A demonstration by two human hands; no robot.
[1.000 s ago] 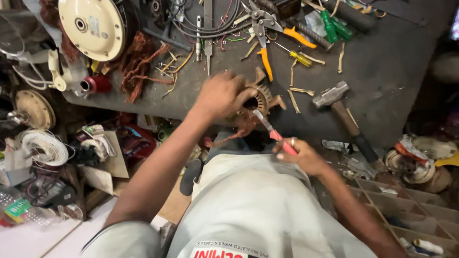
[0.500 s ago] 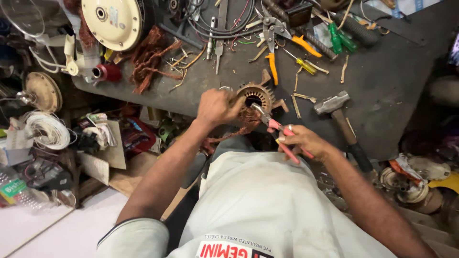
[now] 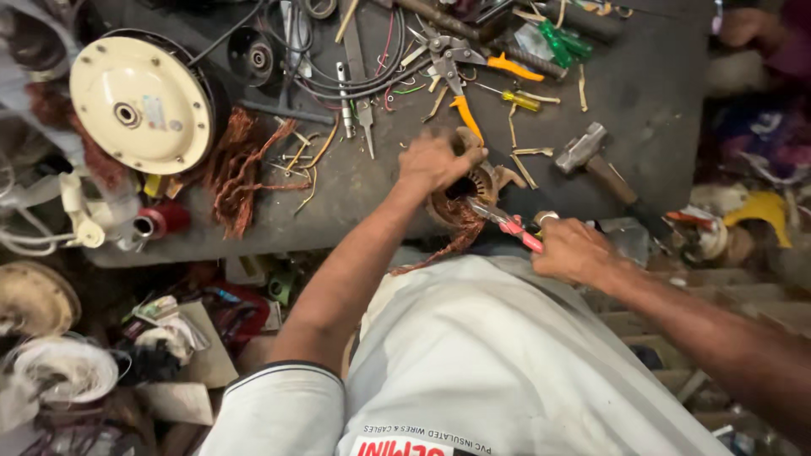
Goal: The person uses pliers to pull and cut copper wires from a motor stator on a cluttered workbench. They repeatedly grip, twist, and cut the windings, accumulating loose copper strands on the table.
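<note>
Head view: I start with the dark desk (image 3: 667,93), which fills the upper half of the frame, its front edge running across the middle. It sits larger and nearer than in the earlier pictures, so the camera has leaned in and the clutter at the far edge has slid up toward the top of the frame. At upper left lies the cream round motor cover (image 3: 139,103), with a tangle of copper wire (image 3: 241,169) just to its right. A hammer (image 3: 591,152) rests right of centre, and orange-handled pliers (image 3: 460,76) lie near the top middle.

The stator (image 3: 473,190), a round wound core with copper strands spilling toward the lower edge of the desk, sits at centre frame. My left hand (image 3: 435,159) is curled over its top, fingers pressed onto the rim, much as before. My right hand (image 3: 574,249) is closed around the pink-handled tool (image 3: 507,224). Half a second ago the tool sat clear at the stator's near side; now its tip reaches into the windings, I think, though the contact point is blurred. That reads to me as the work on the coil having moved from steadying to actually digging at the wire.
</note>
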